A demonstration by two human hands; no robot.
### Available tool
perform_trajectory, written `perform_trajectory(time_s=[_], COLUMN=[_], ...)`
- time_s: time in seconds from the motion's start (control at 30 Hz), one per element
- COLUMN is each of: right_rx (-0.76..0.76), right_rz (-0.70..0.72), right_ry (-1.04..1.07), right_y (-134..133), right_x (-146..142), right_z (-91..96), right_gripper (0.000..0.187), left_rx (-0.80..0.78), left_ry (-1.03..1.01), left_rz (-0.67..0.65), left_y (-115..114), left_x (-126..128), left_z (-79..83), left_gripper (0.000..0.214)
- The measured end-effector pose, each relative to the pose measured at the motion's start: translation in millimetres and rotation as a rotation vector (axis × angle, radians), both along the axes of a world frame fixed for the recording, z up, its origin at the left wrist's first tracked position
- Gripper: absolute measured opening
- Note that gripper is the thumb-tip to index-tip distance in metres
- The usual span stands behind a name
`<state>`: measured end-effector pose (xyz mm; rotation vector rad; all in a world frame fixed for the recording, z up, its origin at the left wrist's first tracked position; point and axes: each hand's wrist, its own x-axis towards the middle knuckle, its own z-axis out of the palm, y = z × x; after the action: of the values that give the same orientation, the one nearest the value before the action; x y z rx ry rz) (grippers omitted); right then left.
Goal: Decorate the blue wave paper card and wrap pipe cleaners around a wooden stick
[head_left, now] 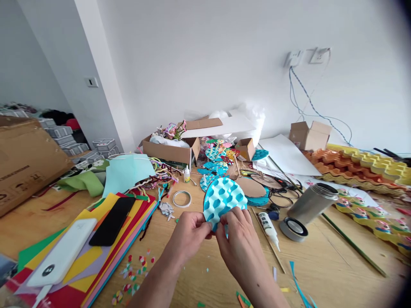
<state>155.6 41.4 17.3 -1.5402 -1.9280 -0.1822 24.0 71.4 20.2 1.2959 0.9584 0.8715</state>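
Observation:
A round disc [224, 194] covered in wavy light and dark blue scale-like pieces is held up over the table. My left hand [194, 233] pinches its lower left edge between thumb and fingers. At its lower right edge my right hand [236, 231] is closed, fingertips pressed on the blue surface and covering part of it. A white glue bottle [268, 229] lies to the right of my right hand. Behind the disc, a bare cardboard circle [250, 188] rests on blue-covered discs [257, 200].
Colored felt sheets [80, 252] at the left carry a black phone [112, 221] and a white power bank [62, 252]. A silver flask [313, 203], its lid [293, 229], and a green stick [353, 244] are at the right. Egg trays [353, 167], cables and boxes stand farther back.

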Motion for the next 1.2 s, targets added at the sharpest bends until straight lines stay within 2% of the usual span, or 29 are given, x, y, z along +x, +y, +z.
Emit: perform_trajectory(time_s=[0.5, 0.83, 0.97, 1.07, 1.2], right_rx=[0.040, -0.051, -0.092, -0.120, -0.235], right_rz=[0.039, 0.054, 0.048, 0.104, 0.213], right_ry=[0.003, 0.192, 0.323, 0.399, 0.308], right_y=[0, 0, -2, -7, -21], right_x=[3, 6, 9, 17, 30], right_z=[1.9, 4.2, 11.6, 22.3, 39.6], right_gripper=[0.019, 0.016, 0.015, 0.019, 0.020], left_rx=[0.005, -0.006, -0.032, -0.034, -0.040], left_ry=[0.026, 0.030, 0.025, 0.010, 0.013], left_rz=[0.021, 0.018, 0.020, 0.030, 0.051], left_y=[1, 2, 3, 3, 5], left_x=[-2, -4, -5, -7, -11], left_z=[0.3, 0.9, 1.8, 2.4, 3.1], left_gripper=[0.020, 0.022, 0.021, 0.021, 0.021])
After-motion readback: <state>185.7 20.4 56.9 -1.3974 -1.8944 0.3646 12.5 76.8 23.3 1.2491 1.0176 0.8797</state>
